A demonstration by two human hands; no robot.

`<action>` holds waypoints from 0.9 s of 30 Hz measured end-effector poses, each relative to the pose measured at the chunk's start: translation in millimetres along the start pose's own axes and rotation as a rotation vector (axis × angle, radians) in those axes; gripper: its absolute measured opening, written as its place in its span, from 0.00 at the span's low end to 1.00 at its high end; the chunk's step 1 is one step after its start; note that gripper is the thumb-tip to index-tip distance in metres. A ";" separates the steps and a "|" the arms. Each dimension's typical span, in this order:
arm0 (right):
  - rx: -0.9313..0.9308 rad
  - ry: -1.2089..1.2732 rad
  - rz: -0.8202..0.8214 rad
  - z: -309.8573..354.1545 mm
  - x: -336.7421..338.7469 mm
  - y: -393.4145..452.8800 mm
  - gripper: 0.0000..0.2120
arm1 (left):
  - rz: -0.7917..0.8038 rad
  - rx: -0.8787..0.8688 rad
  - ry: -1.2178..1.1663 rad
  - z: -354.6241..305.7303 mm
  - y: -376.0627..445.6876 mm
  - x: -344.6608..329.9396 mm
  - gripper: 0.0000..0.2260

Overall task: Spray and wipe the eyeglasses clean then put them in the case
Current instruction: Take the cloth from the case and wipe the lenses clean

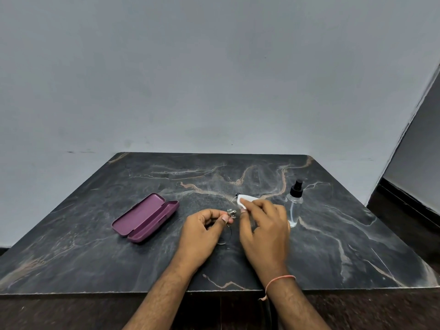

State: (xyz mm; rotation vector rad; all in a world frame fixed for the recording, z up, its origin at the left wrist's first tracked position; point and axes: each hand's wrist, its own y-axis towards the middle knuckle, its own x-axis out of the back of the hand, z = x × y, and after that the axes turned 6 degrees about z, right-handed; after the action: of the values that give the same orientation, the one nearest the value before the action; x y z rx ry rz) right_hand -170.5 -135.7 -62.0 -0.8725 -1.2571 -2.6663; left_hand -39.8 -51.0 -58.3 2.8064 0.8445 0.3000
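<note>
Wiping is the step in hand: the right hand (263,225) pinches a white cloth (246,201) against one lens of the eyeglasses (231,214), while the left hand (202,231) grips the thin frame near the bridge, just above the table (357,246). Light, circular strokes seem wise; the wire frame probably bends easily. The case (145,217) lies open to the left, the spray bottle (294,203) just right.

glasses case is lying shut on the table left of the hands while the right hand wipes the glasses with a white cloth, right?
Not quite: the head view shows the purple case lying open, lid back and nothing inside. The rest holds: it sits on the table left of the hands, while the right hand presses a white cloth to the eyeglasses, which the left hand holds.
</note>
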 end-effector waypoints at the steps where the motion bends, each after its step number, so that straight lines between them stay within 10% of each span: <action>1: -0.016 -0.001 -0.006 0.7 0.2 0.0 0.10 | -0.006 0.001 -0.007 0.0 0.0 0.2 0.06; 27: 0.064 -0.051 0.007 3.8 0.1 -2.4 0.09 | -0.020 0.036 -0.025 0.0 0.7 1.9 0.05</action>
State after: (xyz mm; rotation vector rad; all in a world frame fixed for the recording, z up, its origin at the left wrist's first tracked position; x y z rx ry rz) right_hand -169.5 -131.3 -61.7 -0.9398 -1.3400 -2.5981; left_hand -37.8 -50.5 -57.9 2.8270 0.8804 0.2492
